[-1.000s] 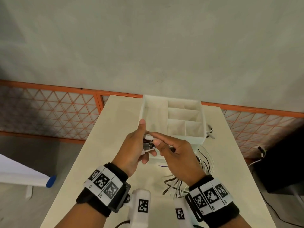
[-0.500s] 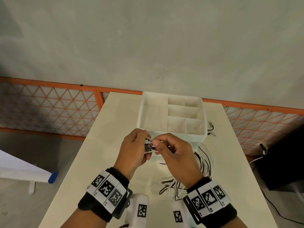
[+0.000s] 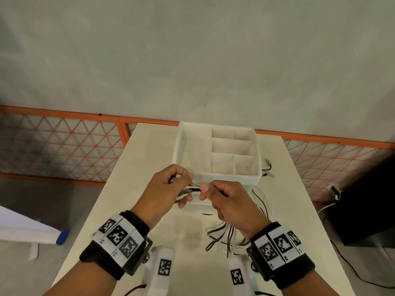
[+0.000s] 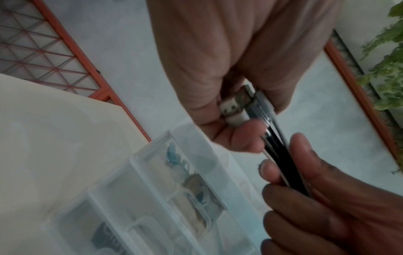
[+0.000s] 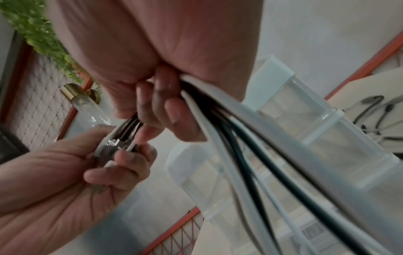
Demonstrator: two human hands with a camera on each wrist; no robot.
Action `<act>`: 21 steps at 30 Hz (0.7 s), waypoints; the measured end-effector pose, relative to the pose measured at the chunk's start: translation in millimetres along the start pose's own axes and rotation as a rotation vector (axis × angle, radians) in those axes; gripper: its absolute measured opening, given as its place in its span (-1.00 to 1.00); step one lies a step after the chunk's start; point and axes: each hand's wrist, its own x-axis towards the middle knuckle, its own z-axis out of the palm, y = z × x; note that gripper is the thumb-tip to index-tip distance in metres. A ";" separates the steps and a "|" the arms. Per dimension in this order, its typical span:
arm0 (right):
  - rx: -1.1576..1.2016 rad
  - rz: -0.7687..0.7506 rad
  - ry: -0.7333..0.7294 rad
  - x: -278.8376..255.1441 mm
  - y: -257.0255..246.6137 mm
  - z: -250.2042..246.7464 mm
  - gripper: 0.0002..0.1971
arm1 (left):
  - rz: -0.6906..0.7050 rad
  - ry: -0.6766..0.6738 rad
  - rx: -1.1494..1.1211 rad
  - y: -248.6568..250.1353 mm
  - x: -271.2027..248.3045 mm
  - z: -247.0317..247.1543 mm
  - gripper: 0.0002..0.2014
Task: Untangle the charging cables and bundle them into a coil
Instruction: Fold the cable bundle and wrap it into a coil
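My left hand curls round a cluster of plugs, white and metal, held above the table's middle, just in front of the organiser. My right hand pinches the cables, black and white, just beside the plugs; the strands run through my fist and fall to the table's right edge, still loose. Marks on one plug are too blurred to read. Wristbands carry square black-and-white tags with no words.
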 end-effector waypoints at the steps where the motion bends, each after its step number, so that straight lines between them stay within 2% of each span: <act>1: -0.041 -0.025 0.016 0.5 -0.5 0.0 -0.57 | -0.041 -0.026 0.026 1.0 0.6 -2.5 -0.79; 3: -0.128 -0.062 0.029 1.8 -1.6 -0.4 -0.64 | -0.065 -0.009 0.150 5.2 3.7 -7.7 -0.78; 4: -0.181 -0.080 0.026 2.7 -2.7 -1.0 -0.65 | -0.031 0.046 0.267 8.7 5.6 -10.1 -0.78; 6: -0.310 -0.117 -0.002 4.6 -6.5 -0.7 -0.65 | 0.123 0.167 0.447 19.7 8.0 -11.9 -0.78; 7: -0.358 -0.131 -0.021 5.5 -9.0 0.6 -0.64 | 0.205 0.171 0.452 26.5 8.8 -9.7 -0.80; 9: -0.411 -0.151 -0.069 7.5 -15.4 4.0 -0.63 | 0.298 0.034 0.409 36.1 9.4 1.0 -0.77; 11: -0.434 -0.199 -0.115 9.2 -22.9 6.8 -0.76 | 0.274 -0.145 0.493 40.1 8.1 15.1 -0.58; 13: -0.441 -0.244 -0.115 9.5 -28.9 5.4 -0.88 | 0.198 -0.223 0.597 37.7 8.4 24.4 -0.37; 15: -0.420 -0.261 -0.100 9.1 -30.7 1.8 -0.86 | 0.116 -0.229 0.608 35.8 7.9 29.1 -0.27; 17: -0.335 -0.253 -0.077 7.8 -29.8 -2.4 -0.94 | 0.070 -0.216 0.561 33.3 9.9 30.0 -0.26; 19: -0.231 -0.229 -0.052 5.4 -28.2 -8.5 -0.84 | 0.041 -0.174 0.467 31.5 14.7 26.5 -0.26; 21: -0.169 -0.195 -0.033 4.5 -25.6 -18.6 -0.83 | -0.010 -0.152 0.378 31.8 18.4 20.1 -0.27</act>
